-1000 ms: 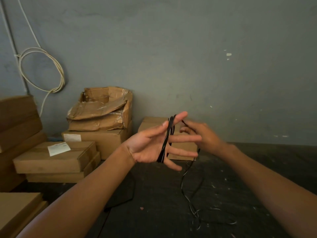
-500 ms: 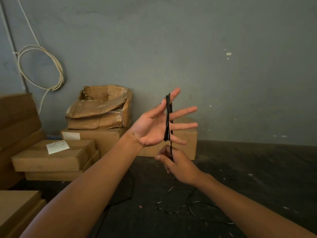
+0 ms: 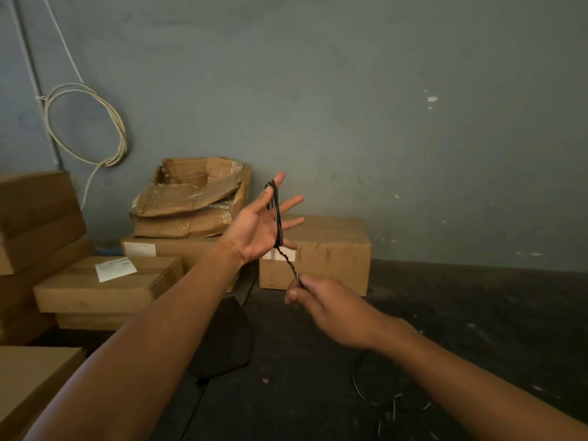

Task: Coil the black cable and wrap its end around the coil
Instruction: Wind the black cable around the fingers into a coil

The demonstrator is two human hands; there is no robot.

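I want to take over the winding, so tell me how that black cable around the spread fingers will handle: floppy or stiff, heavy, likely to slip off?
Probably floppy: the black cable folds tightly round the left hand's fingertips, and its slack sprawls loosely on the floor. Likely light, since spread fingers alone carry the loops. It may slip off once tension eases; the right hand is pulling the strand taut.

The raised left hand (image 3: 259, 226) spreads straight fingers (palm facing the camera); at five o'clock, the right hand (image 3: 329, 308) pinches the thin black cable (image 3: 288, 261).
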